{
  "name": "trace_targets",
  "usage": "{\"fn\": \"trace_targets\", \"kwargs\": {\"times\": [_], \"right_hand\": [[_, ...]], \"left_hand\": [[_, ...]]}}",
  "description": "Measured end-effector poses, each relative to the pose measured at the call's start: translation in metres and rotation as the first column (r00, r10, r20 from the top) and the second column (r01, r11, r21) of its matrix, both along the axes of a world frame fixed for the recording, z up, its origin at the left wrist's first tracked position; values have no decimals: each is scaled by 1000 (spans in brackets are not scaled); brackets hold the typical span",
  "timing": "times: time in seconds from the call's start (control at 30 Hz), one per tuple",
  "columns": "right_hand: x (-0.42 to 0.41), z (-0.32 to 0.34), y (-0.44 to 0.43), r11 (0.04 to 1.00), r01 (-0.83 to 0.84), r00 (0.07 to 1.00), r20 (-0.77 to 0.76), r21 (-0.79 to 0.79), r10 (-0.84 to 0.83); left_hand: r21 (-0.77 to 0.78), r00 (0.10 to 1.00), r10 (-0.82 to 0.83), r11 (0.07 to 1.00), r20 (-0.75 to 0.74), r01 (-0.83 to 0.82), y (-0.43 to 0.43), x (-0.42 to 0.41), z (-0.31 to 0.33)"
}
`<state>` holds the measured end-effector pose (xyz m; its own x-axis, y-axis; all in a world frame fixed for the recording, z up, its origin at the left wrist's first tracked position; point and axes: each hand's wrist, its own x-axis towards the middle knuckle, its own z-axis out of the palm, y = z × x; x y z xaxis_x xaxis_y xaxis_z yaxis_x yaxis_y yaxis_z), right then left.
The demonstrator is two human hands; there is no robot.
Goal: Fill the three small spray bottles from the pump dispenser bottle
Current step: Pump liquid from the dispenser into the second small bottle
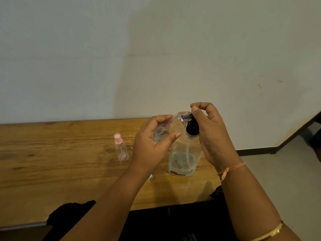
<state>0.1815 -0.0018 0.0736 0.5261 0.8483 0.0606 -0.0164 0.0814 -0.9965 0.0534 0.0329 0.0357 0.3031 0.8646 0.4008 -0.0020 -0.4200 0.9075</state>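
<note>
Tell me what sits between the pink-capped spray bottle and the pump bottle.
Head view: the left hand holding a small clear bottle tipped toward the pump nozzle.

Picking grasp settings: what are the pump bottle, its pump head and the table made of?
Pump bottle: clear glossy plastic, probably; the dip tube shows through.
Pump head: black plastic, slight sheen.
Table: wood or wood veneer, visible grain, satin finish.

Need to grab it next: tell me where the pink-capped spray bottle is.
The pink-capped spray bottle stands upright on the wooden table, just left of the left hand.
</note>
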Motion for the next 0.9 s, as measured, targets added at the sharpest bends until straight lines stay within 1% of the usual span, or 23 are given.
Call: {"fn": "trace_targets", "kwargs": {"times": [0.1,0.17,0.37,0.53,0.63,0.9], "right_hand": [[-1,-1,-2,1000,11,1000,-14,20,-11],[-1,-1,-3,999,12,999,-50,39,-10],[-1,0,-1,1000,-4,997,-80,17,5],[-1,1,-1,1000,-5,1000,-27,20,5],[-2,1,-1,1000,-17,1000,-21,9,17],[0,-1,-2,998,-11,993,-116,68,19]], "left_hand": [[1,1000,1,1000,21,-1,-1,1,4],[24,1000,-2,1000,14,2,-1,1,8],[43,1000,-1,999,17,1,2,0,6],[-15,999,-43,999,11,43,2,1,6],[-10,999,-50,999,-2,50,2,1,3],[33,999,-30,999,35,29,1,1,7]]}}
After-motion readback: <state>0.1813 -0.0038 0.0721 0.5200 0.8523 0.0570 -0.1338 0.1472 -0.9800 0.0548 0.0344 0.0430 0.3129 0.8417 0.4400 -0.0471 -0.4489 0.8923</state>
